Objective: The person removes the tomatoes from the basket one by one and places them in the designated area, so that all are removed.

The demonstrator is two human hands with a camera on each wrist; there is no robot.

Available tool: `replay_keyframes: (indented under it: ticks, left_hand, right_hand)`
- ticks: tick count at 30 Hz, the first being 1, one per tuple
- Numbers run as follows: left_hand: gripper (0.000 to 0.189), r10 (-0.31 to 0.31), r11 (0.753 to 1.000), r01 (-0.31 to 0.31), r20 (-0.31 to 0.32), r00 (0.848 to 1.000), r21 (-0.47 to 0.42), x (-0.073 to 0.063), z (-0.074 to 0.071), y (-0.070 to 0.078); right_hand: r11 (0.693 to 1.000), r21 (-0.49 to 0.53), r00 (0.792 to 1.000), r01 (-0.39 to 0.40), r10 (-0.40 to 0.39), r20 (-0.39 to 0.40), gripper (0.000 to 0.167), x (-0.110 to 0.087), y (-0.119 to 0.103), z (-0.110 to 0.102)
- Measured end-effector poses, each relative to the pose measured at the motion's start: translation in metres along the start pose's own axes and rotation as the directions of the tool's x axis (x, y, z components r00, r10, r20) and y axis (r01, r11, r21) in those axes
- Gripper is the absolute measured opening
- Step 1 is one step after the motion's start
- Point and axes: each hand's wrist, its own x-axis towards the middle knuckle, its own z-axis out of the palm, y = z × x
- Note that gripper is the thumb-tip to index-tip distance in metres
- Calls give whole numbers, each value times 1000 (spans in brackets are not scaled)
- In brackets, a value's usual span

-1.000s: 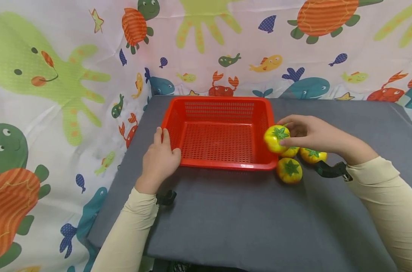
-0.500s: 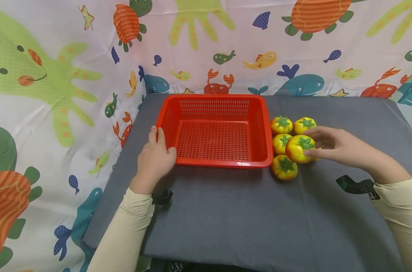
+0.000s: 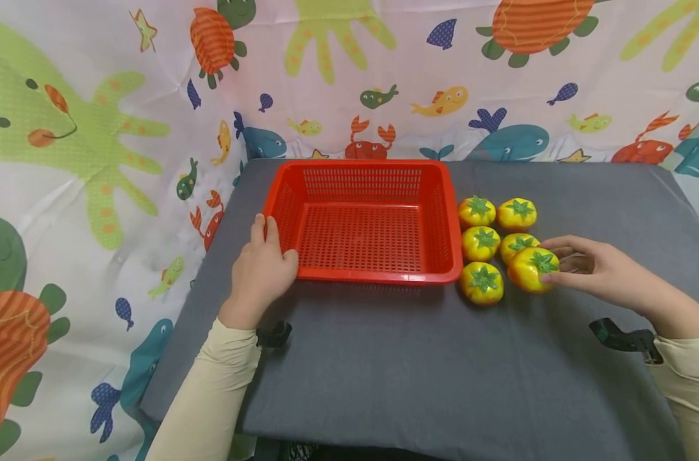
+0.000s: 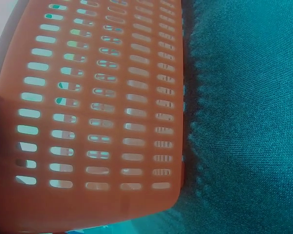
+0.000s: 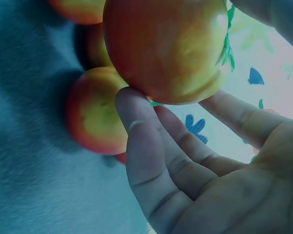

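Observation:
My right hand (image 3: pixel 600 272) pinches a round yellow-and-red, tomato-like fruit (image 3: pixel 534 270) with a green star-shaped leafy top. Thumb and fingertips grip its sides, and the right wrist view shows its reddish underside (image 5: pixel 161 48). In the head view, this fruit overlaps another one (image 3: pixel 516 243) just behind it. Several matching fruits (image 3: pixel 482 283) stand in a cluster beside the basket. My left hand (image 3: pixel 263 275) grips the near left corner of a red plastic basket (image 3: pixel 378 277), fingers over the rim and thumb at the front. Slotted basket wall (image 4: pixel 97 117) fills much of the left wrist view.
A grey cloth (image 3: pixel 384 358) covers the table. Behind it and to the left hangs a white curtain (image 3: pixel 337 102) printed with sea animals. The table's near edge shows at the bottom of the head view.
My right hand has carried the fruit from the basket's right rim rightward and toward me, uncovering the other fruits. My left hand keeps its grip on the basket, which stays in place.

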Motion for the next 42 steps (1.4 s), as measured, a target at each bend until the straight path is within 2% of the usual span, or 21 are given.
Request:
replay_keyframes:
  ticks: [14, 22, 32, 37, 42]
  left_hand:
    - [81, 6, 1000, -6, 6, 1000, -21, 1, 3, -4]
    - [81, -16, 999, 17, 20, 1000, -39, 0, 1, -5]
    - [83, -5, 1000, 5, 24, 1000, -22, 1, -3, -9]
    - [86, 7, 1000, -7, 47, 999, -8, 1, -6, -9]
    - [89, 9, 1000, -9, 90, 996, 0, 1, -7, -7]
  right_hand:
    - [999, -8, 999, -40, 40, 32, 63, -5, 28, 28]
    - [999, 34, 998, -41, 40, 39, 58, -6, 30, 36]
    - [1000, 24, 999, -11, 10, 47, 58, -8, 33, 36]
    - [1000, -4, 999, 2, -2, 53, 60, -9, 29, 31]
    - [997, -76, 1000, -13, 12, -9, 60, -9, 13, 20]
